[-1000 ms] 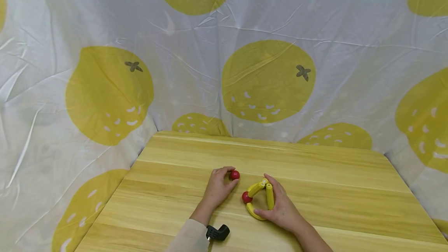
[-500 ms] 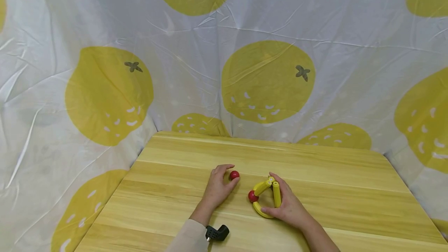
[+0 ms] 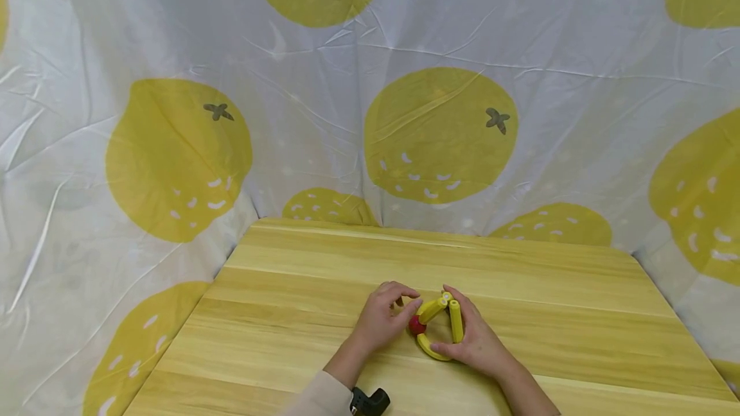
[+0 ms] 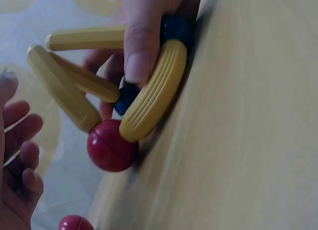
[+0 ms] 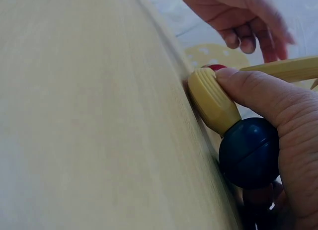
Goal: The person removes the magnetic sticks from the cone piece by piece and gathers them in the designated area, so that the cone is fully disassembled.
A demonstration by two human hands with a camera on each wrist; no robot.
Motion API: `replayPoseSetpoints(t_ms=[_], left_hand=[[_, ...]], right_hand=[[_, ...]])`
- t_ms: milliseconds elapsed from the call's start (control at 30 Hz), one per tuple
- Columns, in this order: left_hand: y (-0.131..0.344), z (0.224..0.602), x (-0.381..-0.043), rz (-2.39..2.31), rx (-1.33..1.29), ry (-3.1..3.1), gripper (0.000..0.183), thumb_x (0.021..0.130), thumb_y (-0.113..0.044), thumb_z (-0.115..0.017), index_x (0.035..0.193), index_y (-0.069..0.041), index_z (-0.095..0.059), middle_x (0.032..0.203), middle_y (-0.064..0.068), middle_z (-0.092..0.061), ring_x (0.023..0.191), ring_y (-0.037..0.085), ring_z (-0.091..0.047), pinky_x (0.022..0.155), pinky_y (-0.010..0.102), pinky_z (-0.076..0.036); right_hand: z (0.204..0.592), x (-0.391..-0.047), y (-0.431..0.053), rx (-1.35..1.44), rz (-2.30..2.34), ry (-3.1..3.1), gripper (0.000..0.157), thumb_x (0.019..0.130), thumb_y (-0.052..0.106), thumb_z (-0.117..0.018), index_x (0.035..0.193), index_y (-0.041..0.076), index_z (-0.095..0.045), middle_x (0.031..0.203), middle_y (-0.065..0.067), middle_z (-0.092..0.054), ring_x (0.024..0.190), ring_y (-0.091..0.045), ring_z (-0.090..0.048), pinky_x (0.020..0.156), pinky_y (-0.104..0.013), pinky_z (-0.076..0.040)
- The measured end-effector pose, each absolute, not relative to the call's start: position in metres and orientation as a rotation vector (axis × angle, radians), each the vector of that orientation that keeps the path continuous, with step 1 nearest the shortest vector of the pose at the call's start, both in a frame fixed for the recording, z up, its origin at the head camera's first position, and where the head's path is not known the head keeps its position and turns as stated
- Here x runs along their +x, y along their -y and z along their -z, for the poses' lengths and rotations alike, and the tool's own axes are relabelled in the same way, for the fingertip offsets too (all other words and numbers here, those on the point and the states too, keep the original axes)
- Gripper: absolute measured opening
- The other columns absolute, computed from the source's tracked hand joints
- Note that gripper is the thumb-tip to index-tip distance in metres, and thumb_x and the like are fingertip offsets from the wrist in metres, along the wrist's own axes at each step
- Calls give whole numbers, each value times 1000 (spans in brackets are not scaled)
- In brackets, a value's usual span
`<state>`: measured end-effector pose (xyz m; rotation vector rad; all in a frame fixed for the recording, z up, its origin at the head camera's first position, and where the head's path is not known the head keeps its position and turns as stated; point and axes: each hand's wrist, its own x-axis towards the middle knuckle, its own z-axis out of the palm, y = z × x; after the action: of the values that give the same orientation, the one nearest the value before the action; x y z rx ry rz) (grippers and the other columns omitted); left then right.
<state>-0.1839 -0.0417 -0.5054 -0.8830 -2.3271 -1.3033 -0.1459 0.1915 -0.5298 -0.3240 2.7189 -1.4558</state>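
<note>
By the right grip (image 3: 476, 344), a yellow-rod frame (image 3: 456, 323) was held above the desk (image 3: 289, 313), right of lower centre in the head view. Beside the frame's red ball (image 3: 416, 325), the left grip (image 3: 378, 321) was seen slack, fingers loosely bent. At the left wrist view's bottom edge, a second red ball (image 4: 75, 223) was partly cut off.

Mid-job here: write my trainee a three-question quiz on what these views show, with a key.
1. In the head view, what colour is the ball on the left side of the yellow frame?
2. True or false: both hands grip the yellow frame.
3. How many blue balls show in the left wrist view? A) one B) two C) four

Key:
1. Red.
2. False; the right hand grips it, but the left hand stands apart.
3. B.
</note>
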Motion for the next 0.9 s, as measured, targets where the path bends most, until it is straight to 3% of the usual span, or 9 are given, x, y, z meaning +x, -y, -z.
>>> replayPoseSetpoints(t_ms=[133, 367, 567, 800, 900], left_hand=[[35, 506, -178, 1440, -999, 2327, 24, 90, -22, -80, 109, -7, -73, 92, 5, -71, 64, -3, -44, 57, 11, -41], [27, 508, -173, 1392, -1012, 2359, 27, 88, -22, -81, 111, -11, -73, 92, 1, -70, 65, -5, -43, 57, 9, -40], [30, 508, -175, 1376, -1010, 2355, 25, 89, -20, -81, 110, -10, -73, 88, 1, -70, 64, -7, -42, 55, 9, -40], [42, 503, -179, 1438, -985, 2426, 28, 90, -20, -80, 114, -10, -71, 92, 5, -71, 61, -7, -42, 54, 12, -40], [48, 501, -183, 1440, -979, 2473, 28, 90, -19, -80, 114, -10, -70, 86, 6, -70, 61, -6, -42, 55, 13, -40]], right_hand=[[531, -145, -191, -314, 1460, -2704, 114, 69, 44, -94, 160, 27, -28, 163, -12, -34, 148, -37, -36, 114, -64, -34], [531, -145, -191, -336, 1472, -2666, 114, 70, 44, -94, 161, 28, -26, 165, -13, -28, 151, -40, -30, 114, -66, -32], [530, -146, -191, -343, 1482, -2671, 114, 70, 42, -94, 160, 26, -28, 163, -11, -32, 149, -37, -34, 114, -64, -33], [531, -145, -191, -327, 1470, -2689, 112, 67, 44, -95, 157, 35, -28, 162, -10, -34, 148, -35, -36, 115, -63, -33], [532, -145, -191, -328, 1471, -2692, 112, 68, 44, -95, 158, 34, -29, 163, -10, -34, 148, -35, -35, 116, -63, -32]])
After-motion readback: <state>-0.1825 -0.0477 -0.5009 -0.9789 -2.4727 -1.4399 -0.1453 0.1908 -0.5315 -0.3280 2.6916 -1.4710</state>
